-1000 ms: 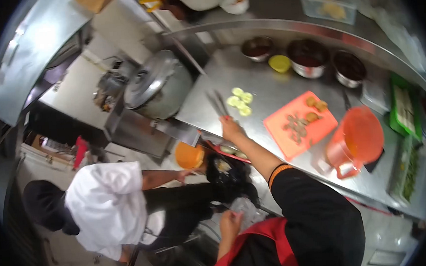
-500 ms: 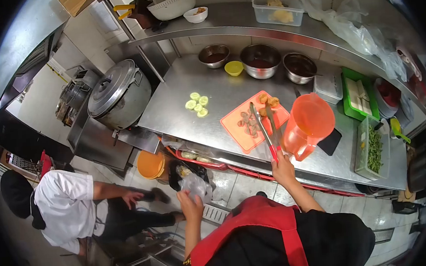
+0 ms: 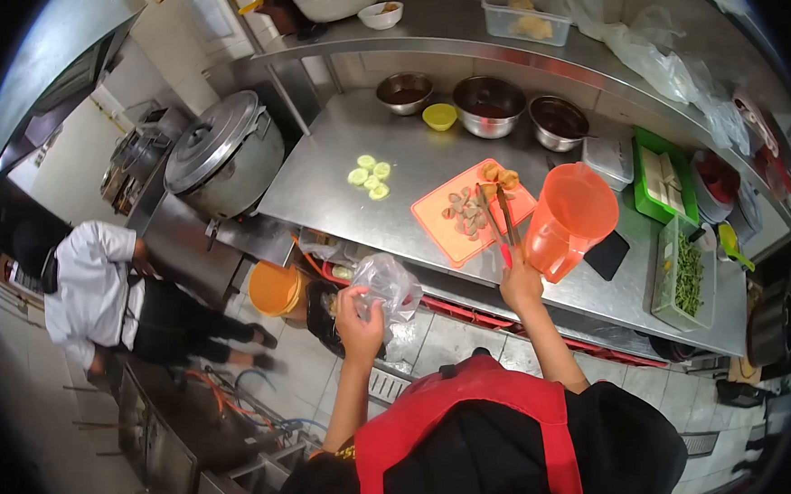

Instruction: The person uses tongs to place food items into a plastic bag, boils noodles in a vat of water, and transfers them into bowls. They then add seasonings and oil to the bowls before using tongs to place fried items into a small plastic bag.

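My right hand [image 3: 522, 284] grips red-handled metal tongs [image 3: 508, 223]. Their tips reach the golden-brown fried pieces [image 3: 505, 178] on the orange cutting board [image 3: 455, 247]. Small sliced brownish pieces [image 3: 466, 214] lie on the same board, left of the tongs. Beyond the counter's front edge, my left hand [image 3: 359, 329] holds a clear plastic bag [image 3: 391, 288] with fingers closed at its side. Right beside my right hand stands an orange translucent pitcher [image 3: 576, 213].
Cucumber slices [image 3: 369, 177] lie on the steel counter [image 3: 319, 188]. Metal bowls [image 3: 488, 107] and a yellow bowl [image 3: 439, 117] line its back. A container of chopped greens [image 3: 688, 276] and a dark flat object [image 3: 607, 257] sit right. A person in white [image 3: 92, 279] stands left, near a large pot [image 3: 227, 158].
The bag and my left hand have risen toward the counter edge. The tongs' tips now sit closer together at the fried pieces. The person in white has shifted left and away.
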Action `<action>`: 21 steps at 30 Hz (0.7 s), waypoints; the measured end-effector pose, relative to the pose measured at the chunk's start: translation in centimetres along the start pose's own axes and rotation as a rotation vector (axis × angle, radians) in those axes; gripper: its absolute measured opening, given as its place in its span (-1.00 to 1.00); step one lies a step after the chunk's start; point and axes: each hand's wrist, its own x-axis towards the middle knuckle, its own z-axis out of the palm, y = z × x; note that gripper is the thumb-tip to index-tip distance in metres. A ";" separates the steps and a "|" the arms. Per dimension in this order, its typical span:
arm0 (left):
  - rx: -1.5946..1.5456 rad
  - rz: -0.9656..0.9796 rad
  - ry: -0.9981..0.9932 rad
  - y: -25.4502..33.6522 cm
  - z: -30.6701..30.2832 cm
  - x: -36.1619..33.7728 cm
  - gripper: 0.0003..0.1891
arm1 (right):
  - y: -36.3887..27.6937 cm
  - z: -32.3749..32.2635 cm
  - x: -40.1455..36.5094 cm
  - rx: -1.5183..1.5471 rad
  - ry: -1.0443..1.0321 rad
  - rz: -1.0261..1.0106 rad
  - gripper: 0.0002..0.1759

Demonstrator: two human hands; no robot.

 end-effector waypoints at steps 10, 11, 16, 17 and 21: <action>0.006 0.008 -0.031 -1.2 -0.2 3.2 -0.63 | 0.6 -2.4 -1.7 0.207 0.114 -0.200 -0.49; 0.039 0.037 -0.046 -2.0 0.3 3.5 -0.59 | 0.5 -3.7 -2.5 0.257 0.096 -0.268 -0.51; -0.062 -0.044 -0.196 -1.7 1.0 5.9 -0.44 | -1.4 -11.5 -5.6 0.516 -0.402 -0.320 -0.51; -0.086 -0.025 -0.213 -1.1 1.0 6.4 -0.43 | -2.4 -12.7 -6.2 0.466 -0.508 -0.285 -0.51; -0.102 0.074 -0.397 0.7 0.6 7.8 -0.38 | -2.2 -12.4 -7.0 0.312 -0.441 -0.450 -0.50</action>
